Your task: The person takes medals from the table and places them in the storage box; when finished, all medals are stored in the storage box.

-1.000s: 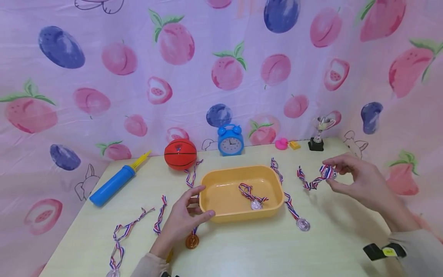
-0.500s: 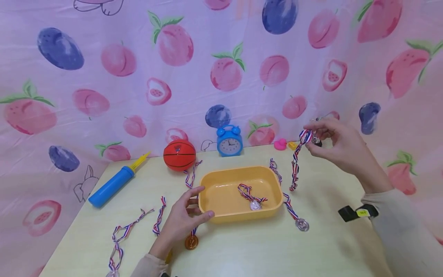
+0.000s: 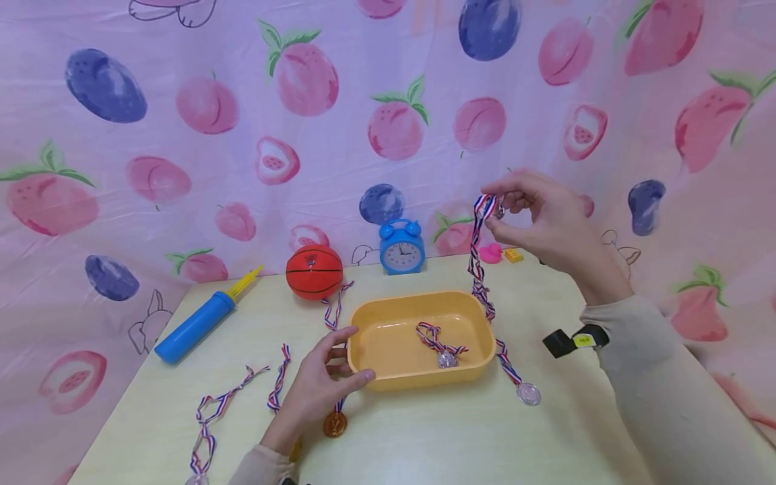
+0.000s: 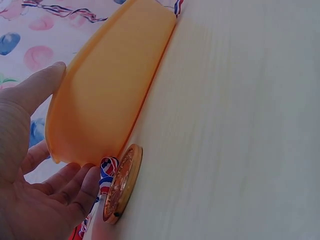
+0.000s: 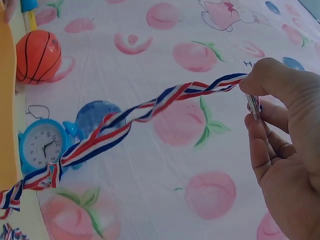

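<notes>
Aloft, right hand [image 3: 548,222] pinches a medal [image 3: 498,211], ribbon [image 3: 477,269] dangling; left hand [image 3: 324,384], fingers relaxed, touches the tray [image 3: 370,377].

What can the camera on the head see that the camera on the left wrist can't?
Only the head view shows the right hand pinching a silver medal by its disc, ribbon dangling, plus the basketball, blue clock and pump. Only the left wrist view shows the bronze medal standing on edge against the fingers. Both show the left hand at the yellow tray.
</notes>
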The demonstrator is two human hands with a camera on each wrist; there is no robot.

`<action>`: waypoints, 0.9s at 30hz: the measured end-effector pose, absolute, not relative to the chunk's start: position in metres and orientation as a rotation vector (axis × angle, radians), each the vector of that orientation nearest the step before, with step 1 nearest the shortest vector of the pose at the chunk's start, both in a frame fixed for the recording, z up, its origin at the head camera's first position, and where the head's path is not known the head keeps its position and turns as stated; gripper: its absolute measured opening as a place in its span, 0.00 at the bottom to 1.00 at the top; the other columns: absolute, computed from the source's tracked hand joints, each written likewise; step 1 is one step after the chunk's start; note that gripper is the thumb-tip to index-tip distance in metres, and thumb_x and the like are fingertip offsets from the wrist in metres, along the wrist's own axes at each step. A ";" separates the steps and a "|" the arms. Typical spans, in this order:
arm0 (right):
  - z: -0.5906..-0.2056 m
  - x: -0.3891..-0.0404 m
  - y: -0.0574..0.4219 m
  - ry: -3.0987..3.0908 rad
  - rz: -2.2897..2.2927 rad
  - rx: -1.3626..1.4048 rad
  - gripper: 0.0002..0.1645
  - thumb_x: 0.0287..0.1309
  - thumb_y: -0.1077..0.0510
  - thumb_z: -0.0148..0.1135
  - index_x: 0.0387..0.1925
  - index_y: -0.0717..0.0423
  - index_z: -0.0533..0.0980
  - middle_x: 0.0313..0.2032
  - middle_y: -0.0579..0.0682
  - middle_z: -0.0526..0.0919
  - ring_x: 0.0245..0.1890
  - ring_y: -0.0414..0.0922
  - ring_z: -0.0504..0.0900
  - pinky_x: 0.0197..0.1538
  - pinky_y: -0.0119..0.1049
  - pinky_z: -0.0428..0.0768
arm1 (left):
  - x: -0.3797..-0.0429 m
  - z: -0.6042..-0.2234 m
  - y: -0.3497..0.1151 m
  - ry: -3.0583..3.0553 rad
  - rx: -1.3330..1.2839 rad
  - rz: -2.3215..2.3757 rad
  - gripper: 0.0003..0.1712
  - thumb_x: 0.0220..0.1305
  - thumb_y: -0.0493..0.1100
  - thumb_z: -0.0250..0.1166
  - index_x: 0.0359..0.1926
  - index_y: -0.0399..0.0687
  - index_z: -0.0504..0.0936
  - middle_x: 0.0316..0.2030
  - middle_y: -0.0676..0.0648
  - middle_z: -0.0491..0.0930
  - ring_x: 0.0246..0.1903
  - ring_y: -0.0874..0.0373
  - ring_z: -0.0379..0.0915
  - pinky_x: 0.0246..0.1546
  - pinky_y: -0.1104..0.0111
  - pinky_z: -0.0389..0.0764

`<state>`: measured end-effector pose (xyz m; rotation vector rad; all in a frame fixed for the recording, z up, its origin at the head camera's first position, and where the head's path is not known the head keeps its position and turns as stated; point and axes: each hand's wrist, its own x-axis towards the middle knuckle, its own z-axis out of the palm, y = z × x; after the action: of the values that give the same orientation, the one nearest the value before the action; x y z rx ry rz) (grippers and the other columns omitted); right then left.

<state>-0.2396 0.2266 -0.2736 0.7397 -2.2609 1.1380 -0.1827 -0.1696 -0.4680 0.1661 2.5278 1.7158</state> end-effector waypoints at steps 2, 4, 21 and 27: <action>-0.272 -0.241 0.219 -2.275 1.127 0.734 0.25 0.64 0.65 0.80 0.62 0.55 0.87 0.48 0.47 0.82 0.47 0.44 0.77 0.51 0.23 0.78 | -0.182 -0.467 -0.169 2.532 0.162 1.708 0.46 0.63 0.49 0.86 0.79 0.63 0.75 0.65 0.45 0.82 0.54 0.49 0.83 0.57 0.57 0.90; -0.272 -0.243 0.213 -2.299 1.125 0.723 0.25 0.64 0.65 0.80 0.62 0.55 0.87 0.48 0.47 0.82 0.48 0.44 0.77 0.50 0.24 0.78 | -0.183 -0.467 -0.169 2.533 0.159 1.706 0.46 0.64 0.49 0.86 0.79 0.63 0.75 0.65 0.45 0.82 0.54 0.49 0.84 0.57 0.57 0.90; -0.277 -0.251 0.179 -2.268 1.231 0.802 0.25 0.65 0.64 0.80 0.63 0.55 0.86 0.52 0.51 0.86 0.49 0.45 0.80 0.54 0.27 0.79 | -0.182 -0.467 -0.169 2.518 0.161 1.718 0.46 0.64 0.49 0.86 0.79 0.64 0.75 0.66 0.45 0.81 0.54 0.49 0.84 0.57 0.57 0.91; -0.274 -0.253 0.172 -2.233 1.247 0.845 0.24 0.65 0.64 0.79 0.62 0.56 0.86 0.51 0.51 0.86 0.49 0.46 0.80 0.55 0.29 0.80 | -0.182 -0.465 -0.168 2.528 0.146 1.710 0.46 0.64 0.49 0.86 0.79 0.64 0.75 0.65 0.45 0.81 0.54 0.49 0.84 0.57 0.57 0.91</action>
<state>-0.2529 0.1719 -0.2744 0.8446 -2.2330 1.2474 -0.1817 -0.1683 -0.4652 0.1459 2.5282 1.7100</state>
